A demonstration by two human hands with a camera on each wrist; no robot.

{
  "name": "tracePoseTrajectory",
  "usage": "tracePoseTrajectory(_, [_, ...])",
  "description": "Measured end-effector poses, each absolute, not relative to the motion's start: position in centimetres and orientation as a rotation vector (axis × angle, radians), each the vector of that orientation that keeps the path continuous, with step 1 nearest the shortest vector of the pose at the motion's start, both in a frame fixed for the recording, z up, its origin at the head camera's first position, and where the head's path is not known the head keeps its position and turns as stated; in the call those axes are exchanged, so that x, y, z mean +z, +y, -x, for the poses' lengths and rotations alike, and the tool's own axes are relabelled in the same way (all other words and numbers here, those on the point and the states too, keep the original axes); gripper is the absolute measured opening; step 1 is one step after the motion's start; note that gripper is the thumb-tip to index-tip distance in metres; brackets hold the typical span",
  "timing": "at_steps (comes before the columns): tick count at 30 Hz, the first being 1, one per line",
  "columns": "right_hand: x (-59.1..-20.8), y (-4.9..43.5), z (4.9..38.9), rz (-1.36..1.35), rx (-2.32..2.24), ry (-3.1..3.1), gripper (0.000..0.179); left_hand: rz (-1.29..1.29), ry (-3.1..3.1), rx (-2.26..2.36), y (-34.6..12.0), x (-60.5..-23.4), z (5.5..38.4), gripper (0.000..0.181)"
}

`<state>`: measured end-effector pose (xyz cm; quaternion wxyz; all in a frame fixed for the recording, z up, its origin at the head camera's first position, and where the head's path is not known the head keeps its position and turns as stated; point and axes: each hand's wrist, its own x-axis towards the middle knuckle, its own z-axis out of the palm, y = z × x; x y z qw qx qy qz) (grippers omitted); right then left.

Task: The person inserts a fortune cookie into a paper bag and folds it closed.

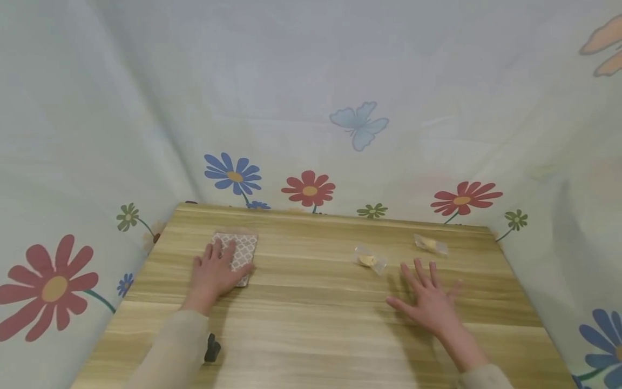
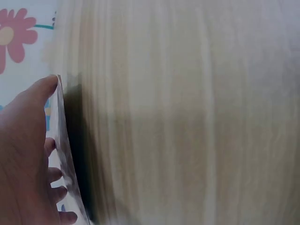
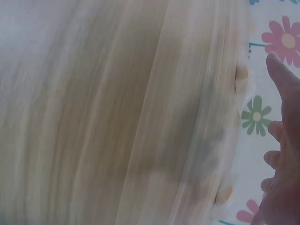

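Note:
My left hand (image 1: 216, 273) lies over a flat, grey-and-white lattice-patterned square (image 1: 244, 250) at the left of the table, fingers spread and fairly straight. In the left wrist view the square (image 2: 65, 150) shows edge-on as a thin sheet, with the thumb tip at its upper end and the other fingertips along it. My right hand (image 1: 430, 302) is held over the right part of the table, fingers spread, with nothing in it. Just beyond its fingertips are two small yellowish pieces in clear wrappers, one wrapped piece (image 1: 367, 260) to the left and another wrapped piece (image 1: 431, 245) farther back.
A wood-grain table (image 1: 311, 324) spans the area under both hands. White cloth walls (image 1: 291, 70) printed with flowers and butterflies stand behind its far edge and at both sides. A small black piece (image 1: 212, 348) shows beside the left sleeve.

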<state>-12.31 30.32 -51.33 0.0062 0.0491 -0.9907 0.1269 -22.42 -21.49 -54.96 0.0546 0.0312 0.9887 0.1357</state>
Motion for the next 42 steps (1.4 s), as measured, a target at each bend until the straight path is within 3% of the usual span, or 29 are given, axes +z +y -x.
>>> tracePoseTrajectory(12, [-51.4,28.6,12.7,-0.218,0.416,-3.077,0.099,-0.261,3.006,0.424,-21.2,-55.6,21.6,0.100])
tracePoseTrajectory(31, [-50.9,28.0,12.5,-0.243,0.387,-3.102,0.099,-0.840,2.939,0.360,-20.0,-55.5,19.0,0.088])
tracePoseTrajectory(42, [-50.8,27.6,12.5,-0.263,0.412,-3.115,0.100,-1.015,2.811,0.359,-19.5,-54.8,17.7,0.086])
